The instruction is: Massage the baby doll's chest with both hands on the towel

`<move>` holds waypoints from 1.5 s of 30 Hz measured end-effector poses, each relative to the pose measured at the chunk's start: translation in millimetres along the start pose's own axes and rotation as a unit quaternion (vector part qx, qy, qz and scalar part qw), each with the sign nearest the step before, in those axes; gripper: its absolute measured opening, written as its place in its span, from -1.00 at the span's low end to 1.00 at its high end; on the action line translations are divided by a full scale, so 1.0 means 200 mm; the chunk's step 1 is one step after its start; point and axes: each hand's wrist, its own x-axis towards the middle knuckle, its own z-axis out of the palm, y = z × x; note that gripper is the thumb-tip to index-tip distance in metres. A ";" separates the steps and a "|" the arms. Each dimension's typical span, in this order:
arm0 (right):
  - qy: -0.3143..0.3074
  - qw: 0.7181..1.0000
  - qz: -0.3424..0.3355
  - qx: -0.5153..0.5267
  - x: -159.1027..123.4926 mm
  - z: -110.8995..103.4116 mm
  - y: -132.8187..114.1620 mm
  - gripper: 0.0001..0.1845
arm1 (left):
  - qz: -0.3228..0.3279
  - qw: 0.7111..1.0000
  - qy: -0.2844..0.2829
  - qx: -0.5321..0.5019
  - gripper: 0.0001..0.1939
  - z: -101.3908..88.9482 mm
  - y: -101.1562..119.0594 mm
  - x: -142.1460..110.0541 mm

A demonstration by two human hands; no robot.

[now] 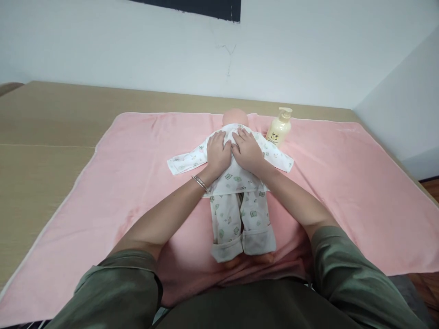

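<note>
A baby doll (235, 117) lies on a pink blanket (144, 151), its head toward the wall and its feet toward me. It wears a white printed top (233, 180) with long sleeves spread to both sides, and matching trousers (228, 219) with rolled cuffs. My left hand (218, 151) rests flat on the left of the upper top, fingers pointing at the head. Beside it, my right hand (247, 151) lies flat on the right half, the thumbs close together. Both hands are open and grip nothing. The doll's face does not show.
A cream pump bottle (279, 128) stands on the blanket to the right of the doll's head, close to the right sleeve. Under the blanket is a wooden table (61, 114), which meets a white wall (171, 55) at the back. Another wall is at the right.
</note>
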 end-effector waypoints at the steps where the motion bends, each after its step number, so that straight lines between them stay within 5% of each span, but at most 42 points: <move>1: -0.006 1.000 -0.001 -0.005 0.00 -0.01 -0.01 -0.47 | 0.002 1.000 -0.002 -0.004 -0.50 0.00 0.00 0.00; 8: 0.022 1.000 0.014 -0.008 0.02 -0.26 0.00 -0.43 | -0.028 0.998 -0.031 -0.038 -0.53 -0.05 0.03 0.05; 11: 0.063 0.996 0.061 0.000 0.05 -0.37 0.10 -0.40 | -0.077 0.979 -0.081 -0.170 -0.48 -0.10 0.14 0.09; 17: 0.095 0.982 0.161 0.022 0.07 -0.50 0.34 -0.28 | -0.141 0.805 -0.179 -0.548 -0.49 -0.12 0.50 0.23; 22: 0.024 0.989 0.142 0.004 0.07 -0.52 0.39 -0.28 | -0.252 0.671 -0.227 -0.660 -0.32 0.02 0.67 0.35; 27: 0.003 0.991 0.120 -0.053 0.07 -0.49 0.38 -0.33 | -0.326 0.592 -0.201 -0.709 -0.31 0.10 0.73 0.38; 34: 0.004 0.986 0.139 -0.094 0.09 -0.50 0.33 -0.38 | -0.368 0.552 -0.189 -0.724 -0.33 0.04 0.71 0.32; 45: 0.005 0.970 0.202 -0.135 0.08 -0.50 0.23 -0.36 | -0.384 0.577 -0.197 -0.694 -0.36 -0.32 0.53 0.07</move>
